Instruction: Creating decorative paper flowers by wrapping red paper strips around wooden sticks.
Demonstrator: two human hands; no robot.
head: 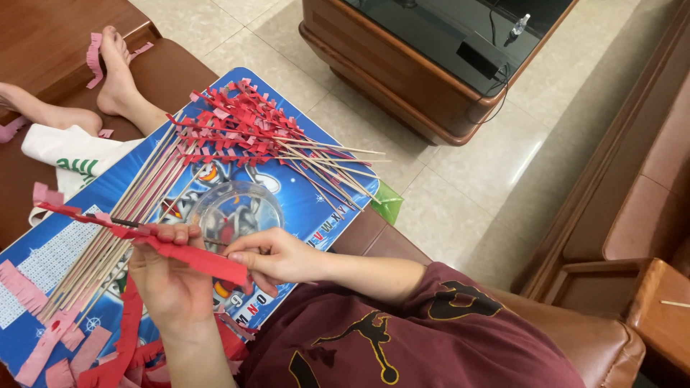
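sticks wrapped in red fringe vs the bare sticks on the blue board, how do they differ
The wrapped sticks carry red fringed paper at their far ends; the bare sticks show plain pale wood.
The wrapped sticks fan out toward the board's far edge; the bare sticks lie bundled nearly parallel, nearer the left hand.
Both kinds are thin, pale skewers lying on the blue board.
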